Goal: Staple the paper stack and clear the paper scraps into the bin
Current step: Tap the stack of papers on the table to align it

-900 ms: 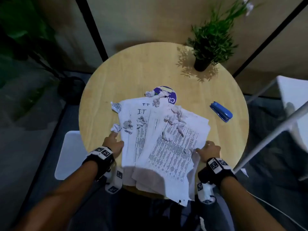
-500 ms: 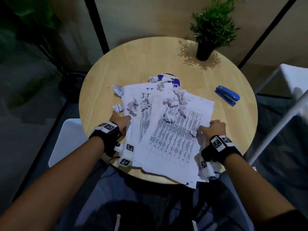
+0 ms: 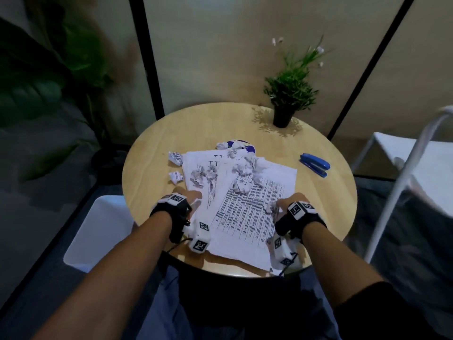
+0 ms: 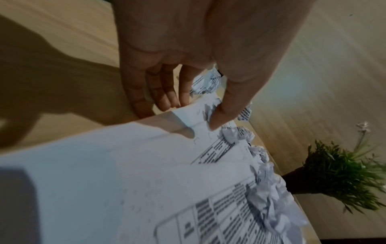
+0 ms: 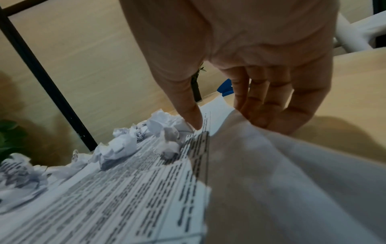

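Observation:
Loose printed sheets, the paper stack (image 3: 245,212), lie fanned on the round wooden table (image 3: 171,133), with several crumpled paper scraps (image 3: 242,168) on top and two more scraps (image 3: 175,176) beside the left edge. My left hand (image 3: 193,200) pinches the stack's left edge (image 4: 188,115), thumb on top and fingers beneath. My right hand (image 3: 282,204) pinches the right edge (image 5: 221,109) the same way, its thumb next to a scrap (image 5: 167,125). The blue stapler (image 3: 315,164) lies untouched to the right of the sheets.
A small potted plant (image 3: 284,114) stands at the table's far right. A blue-and-white disc (image 3: 242,144) peeks from under the far scraps. A white container (image 3: 98,231) sits on the floor at the left, and a white chair (image 3: 416,163) stands at the right.
Both hands have slid the sheets farther onto the table, so less paper overhangs the near edge. The scraps rode along on top. The stapler stayed put.

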